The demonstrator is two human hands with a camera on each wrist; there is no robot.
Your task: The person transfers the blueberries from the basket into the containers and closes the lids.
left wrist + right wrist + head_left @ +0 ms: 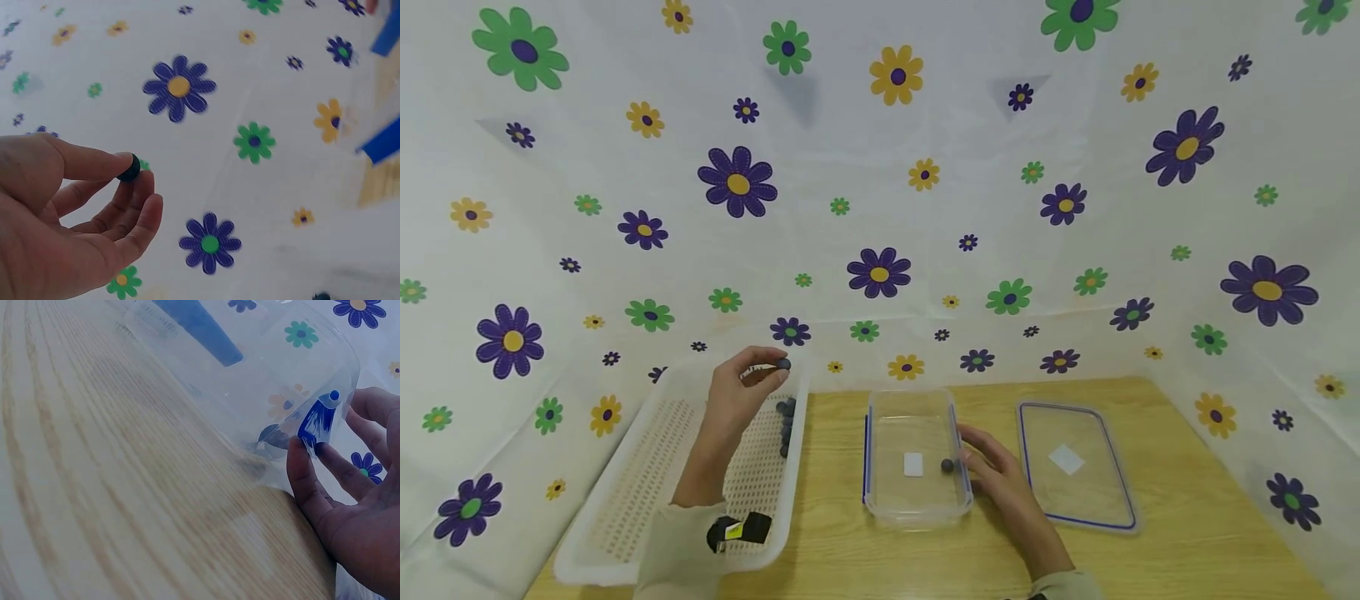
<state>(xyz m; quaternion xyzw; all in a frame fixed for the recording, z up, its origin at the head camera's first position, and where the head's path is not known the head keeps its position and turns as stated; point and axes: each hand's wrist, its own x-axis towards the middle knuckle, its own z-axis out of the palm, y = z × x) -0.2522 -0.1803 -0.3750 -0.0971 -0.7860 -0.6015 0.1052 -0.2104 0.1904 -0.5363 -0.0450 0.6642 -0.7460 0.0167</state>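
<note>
Between thumb and forefinger my left hand (733,408) pinches a blueberry (784,364), raised over the far right part of a white plastic basket (801,467). The left wrist view shows the same dark berry (130,169) at the fingertips, the other fingers loosely bent. Several blueberries (787,425) lie along the basket's right side. A clear food container (917,515) with blue clips stands mid-table, one blueberry (947,466) inside near its right wall. My right hand (1003,479) holds that right side, thumb and fingers about a blue-and-clear clip (317,422).
Right of the container a clear lid (1075,496) with a blue seal lies flat on the wooden table (842,550). White flowered cloth (970,208) hangs behind and at both sides. A black strap (741,531) is round the left wrist.
</note>
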